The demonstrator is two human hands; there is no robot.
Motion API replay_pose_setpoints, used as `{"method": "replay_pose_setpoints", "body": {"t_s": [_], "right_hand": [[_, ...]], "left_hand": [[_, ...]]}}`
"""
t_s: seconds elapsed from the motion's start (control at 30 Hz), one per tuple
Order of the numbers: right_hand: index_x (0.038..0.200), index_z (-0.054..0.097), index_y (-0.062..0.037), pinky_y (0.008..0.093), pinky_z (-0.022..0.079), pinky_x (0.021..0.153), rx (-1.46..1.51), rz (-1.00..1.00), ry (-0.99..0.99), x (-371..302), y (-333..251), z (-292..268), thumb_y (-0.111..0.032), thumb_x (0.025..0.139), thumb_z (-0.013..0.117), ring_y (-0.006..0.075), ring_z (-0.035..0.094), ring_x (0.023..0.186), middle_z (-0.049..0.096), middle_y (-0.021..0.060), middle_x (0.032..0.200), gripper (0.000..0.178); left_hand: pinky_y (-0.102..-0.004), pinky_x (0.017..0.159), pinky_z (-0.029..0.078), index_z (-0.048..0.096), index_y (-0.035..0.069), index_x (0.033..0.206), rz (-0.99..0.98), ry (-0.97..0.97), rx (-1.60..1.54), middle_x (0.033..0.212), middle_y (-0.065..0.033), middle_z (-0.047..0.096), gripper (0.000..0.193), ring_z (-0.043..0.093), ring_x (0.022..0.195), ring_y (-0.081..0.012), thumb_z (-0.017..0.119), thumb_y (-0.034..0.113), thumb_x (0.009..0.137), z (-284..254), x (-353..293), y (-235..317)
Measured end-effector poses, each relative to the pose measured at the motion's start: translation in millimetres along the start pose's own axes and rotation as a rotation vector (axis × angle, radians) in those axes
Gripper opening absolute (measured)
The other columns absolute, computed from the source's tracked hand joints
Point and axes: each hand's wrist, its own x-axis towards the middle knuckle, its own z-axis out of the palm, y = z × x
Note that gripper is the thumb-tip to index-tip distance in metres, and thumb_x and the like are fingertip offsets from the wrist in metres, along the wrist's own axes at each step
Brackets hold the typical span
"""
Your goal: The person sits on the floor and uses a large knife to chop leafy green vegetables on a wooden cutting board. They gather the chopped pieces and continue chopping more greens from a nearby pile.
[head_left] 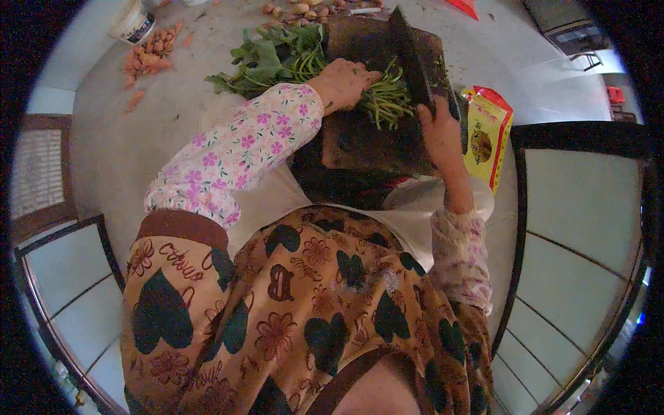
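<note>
Gripping a bunch of leafy greens (304,63), the left hand (344,83) of a seated person, fingers curled over the stems and closed on them. Stems: cut ends fanned out on the board, to the right of these fingers; broad leaves spilling past the board's left edge.

One knife (413,59), broad and dark of blade, in the right hand (441,131); grip narrow, closed at the handle, which is largely hidden by the fingers. Blade upright on edge, pointing away from the person, just beside the stem ends; whether it touches them, I cannot tell.

One cutting board (353,146), dark brown, worn, rectangular, set in front of the person's knees. Green scraps on its right part.

One package (490,135), yellow and red, just beside the board's right edge.

On the pale grey floor (200,114): a heap of orange pieces (151,54), well to the left; a white bucket (131,22) just beyond it; a scatter of brownish roundish items (302,10), beyond the greens.

Worn: floral sleeve covers (238,149) on both forearms; a brown top (304,297) with dark green hearts.
</note>
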Motion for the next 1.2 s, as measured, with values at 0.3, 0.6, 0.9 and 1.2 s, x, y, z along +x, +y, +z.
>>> {"method": "replay_pose_setpoints", "body": {"t_s": [0.3,0.6,0.9,1.2], "right_hand": [[0.115,0.045,-0.0039,0.0502,0.048,0.066,-0.011,0.047,-0.052,-9.0,-12.7,-14.5,-0.025,0.09,0.052,0.0453,0.059,0.079,0.062,0.0255,0.084,0.033],[0.117,0.043,-0.0044,0.0497,0.048,0.064,0.039,0.063,-0.011,-28.9,-25.0,5.3,-0.024,0.089,0.054,0.0447,0.06,0.075,0.062,0.0238,0.086,0.036],[0.116,0.042,-0.0025,0.0462,0.047,0.071,0.025,0.137,0.02,-66.5,-34.7,22.0,-0.022,0.09,0.052,0.0433,0.058,0.084,0.059,0.0266,0.095,0.034],[0.121,0.041,-0.004,0.0478,0.049,0.067,0.084,0.152,0.009,-71.5,-22.5,32.5,-0.026,0.087,0.056,0.0441,0.06,0.079,0.061,0.0232,0.094,0.043]], "left_hand": [[-0.0371,0.069,0.05,0.051,0.008,0.114,-0.077,-0.091,-0.139,0.094,-0.0133,0.063,0.042,0.063,0.087,-0.0273,0.061,0.009,0.073,-0.4,12.4,-4.1],[-0.0449,0.071,0.049,0.063,0.007,0.099,-0.037,-0.379,-0.192,0.096,-0.0149,0.064,0.027,0.062,0.083,-0.0322,0.053,0.026,0.083,120.4,29.7,-59.3],[-0.036,0.046,0.045,0.069,0.009,0.071,0.049,-0.004,-0.341,0.063,-0.006,0.064,0.016,0.059,0.051,-0.0217,0.061,0.023,0.073,89.1,9.3,-45.2],[-0.0367,0.056,0.051,0.071,0.013,0.076,0.231,-0.26,-0.443,0.071,-0.0106,0.066,0.011,0.064,0.063,-0.026,0.065,0.022,0.073,-14.3,10.9,-30.2]]}}
